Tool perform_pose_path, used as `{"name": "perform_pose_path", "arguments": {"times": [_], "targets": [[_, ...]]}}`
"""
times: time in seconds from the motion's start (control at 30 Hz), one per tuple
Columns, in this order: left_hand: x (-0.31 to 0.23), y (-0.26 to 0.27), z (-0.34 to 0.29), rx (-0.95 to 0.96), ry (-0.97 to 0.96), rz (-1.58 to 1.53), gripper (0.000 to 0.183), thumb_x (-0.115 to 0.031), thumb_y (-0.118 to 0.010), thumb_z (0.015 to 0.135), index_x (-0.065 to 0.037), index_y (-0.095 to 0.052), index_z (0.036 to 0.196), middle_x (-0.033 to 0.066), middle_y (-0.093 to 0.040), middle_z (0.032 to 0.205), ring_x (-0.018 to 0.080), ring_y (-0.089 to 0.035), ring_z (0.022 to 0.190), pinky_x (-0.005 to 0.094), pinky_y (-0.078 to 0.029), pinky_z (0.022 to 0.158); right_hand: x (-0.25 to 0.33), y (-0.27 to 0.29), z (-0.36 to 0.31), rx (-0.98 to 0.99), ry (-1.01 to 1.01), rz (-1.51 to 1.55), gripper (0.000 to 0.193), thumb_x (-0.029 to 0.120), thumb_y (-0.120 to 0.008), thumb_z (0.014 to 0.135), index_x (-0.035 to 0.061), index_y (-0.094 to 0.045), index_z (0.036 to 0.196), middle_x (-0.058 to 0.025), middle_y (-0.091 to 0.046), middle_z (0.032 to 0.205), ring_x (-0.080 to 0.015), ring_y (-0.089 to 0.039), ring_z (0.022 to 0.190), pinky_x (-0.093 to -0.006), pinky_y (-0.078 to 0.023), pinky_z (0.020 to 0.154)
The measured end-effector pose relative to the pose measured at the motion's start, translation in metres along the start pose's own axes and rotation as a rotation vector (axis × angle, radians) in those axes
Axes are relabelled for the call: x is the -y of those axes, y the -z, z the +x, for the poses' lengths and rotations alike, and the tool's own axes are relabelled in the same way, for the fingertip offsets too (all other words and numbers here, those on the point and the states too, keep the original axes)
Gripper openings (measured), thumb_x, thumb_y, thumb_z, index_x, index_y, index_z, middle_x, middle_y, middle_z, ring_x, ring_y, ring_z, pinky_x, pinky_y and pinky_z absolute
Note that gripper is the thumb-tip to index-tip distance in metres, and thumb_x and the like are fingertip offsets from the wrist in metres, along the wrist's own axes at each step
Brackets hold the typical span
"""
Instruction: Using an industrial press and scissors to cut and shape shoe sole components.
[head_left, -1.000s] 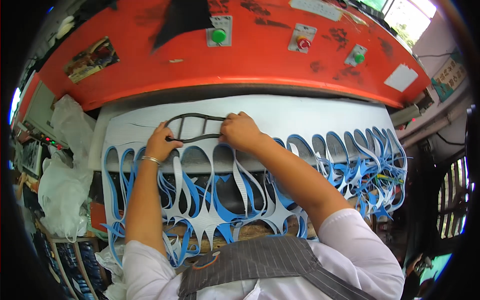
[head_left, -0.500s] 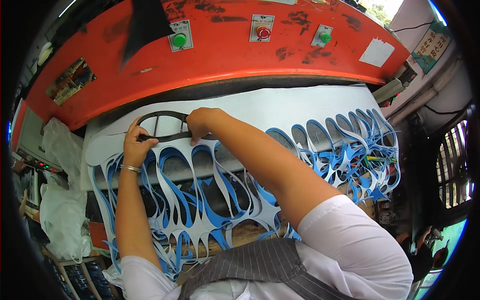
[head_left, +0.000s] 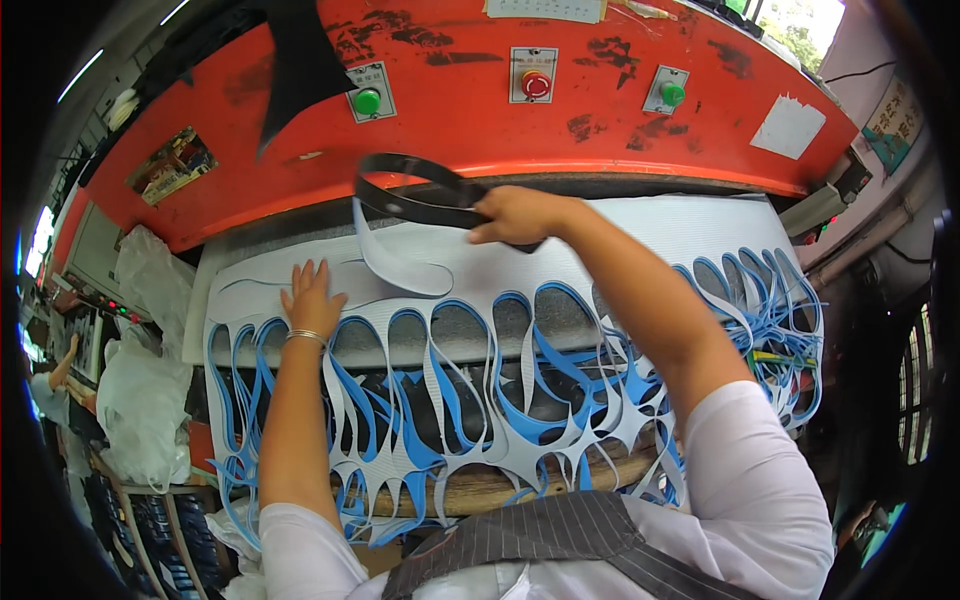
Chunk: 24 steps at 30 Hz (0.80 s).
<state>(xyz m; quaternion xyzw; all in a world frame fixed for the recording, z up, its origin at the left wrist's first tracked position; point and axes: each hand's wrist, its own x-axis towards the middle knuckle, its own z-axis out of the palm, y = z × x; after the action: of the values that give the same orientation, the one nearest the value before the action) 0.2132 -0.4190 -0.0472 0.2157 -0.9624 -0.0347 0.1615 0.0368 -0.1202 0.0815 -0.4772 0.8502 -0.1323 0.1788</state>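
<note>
Clamping frame [head_left: 425, 210] in right hand [head_left: 525, 215], rested left hand [head_left: 314, 305] spread on sheet [head_left: 620, 225]; faced lettered button plates [head_left: 519, 62] and wall sign [head_left: 893, 120].

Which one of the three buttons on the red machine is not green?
The middle button is red; the left button and right button are green.

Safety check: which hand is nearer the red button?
Right. Right hand, holding the black frame, appears below the red button; left hand is farther, on the white sheet.
</note>
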Motion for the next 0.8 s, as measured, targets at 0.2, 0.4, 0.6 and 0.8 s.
{"name": "perform_pose_path", "arguments": {"times": [0.2,0.4,0.6,0.8], "targets": [[-0.141,0.02,-0.013,-0.109,-0.097,-0.421,0.052,-0.002,-0.056,0.069,-0.005,-0.055,0.121,0.0112,-0.06,0.096,0.0348,-0.055,0.095,0.0424,-0.042,0.093,-0.088,-0.03,-0.067,0.104,-0.102,-0.389,0.037,0.044,-0.057,0.086,0.0106,-0.068,0.096,-0.0124,-0.066,0.09,-0.0292,-0.061,0.097,-0.0457,-0.036,0.089],[-0.136,-0.028,-0.038,-0.111,-0.205,-0.248,0.056,-0.023,-0.066,0.074,-0.003,-0.053,0.124,0.0158,-0.059,0.119,0.0342,-0.053,0.112,0.0421,-0.038,0.099,-0.102,-0.064,-0.086,-0.054,-0.017,-0.394,0.033,0.04,-0.06,0.083,0.0131,-0.067,0.1,-0.008,-0.062,0.102,-0.0231,-0.056,0.108,-0.0446,-0.037,0.091],[-0.134,-0.014,-0.018,0.07,0.496,-0.483,0.058,-0.049,-0.057,0.083,-0.001,-0.061,0.116,0.0233,-0.058,0.12,0.0366,-0.051,0.116,0.045,-0.04,0.095,-0.132,-0.066,-0.125,-0.237,0.164,-0.445,0.039,0.03,-0.072,0.076,0.0152,-0.062,0.11,-0.0077,-0.057,0.116,-0.0242,-0.047,0.119,-0.0483,-0.031,0.1],[-0.132,-0.009,-0.028,-0.782,1.144,0.015,0.063,-0.045,-0.061,0.084,-0.004,-0.047,0.13,0.0168,-0.056,0.122,0.0365,-0.052,0.112,0.054,-0.037,0.092,-0.177,-0.09,-0.165,-0.475,-0.11,0.053,0.094,0.039,-0.08,0.065,0.0106,-0.034,0.141,-0.0169,-0.048,0.134,-0.0303,-0.041,0.128,-0.049,-0.021,0.106]]}}
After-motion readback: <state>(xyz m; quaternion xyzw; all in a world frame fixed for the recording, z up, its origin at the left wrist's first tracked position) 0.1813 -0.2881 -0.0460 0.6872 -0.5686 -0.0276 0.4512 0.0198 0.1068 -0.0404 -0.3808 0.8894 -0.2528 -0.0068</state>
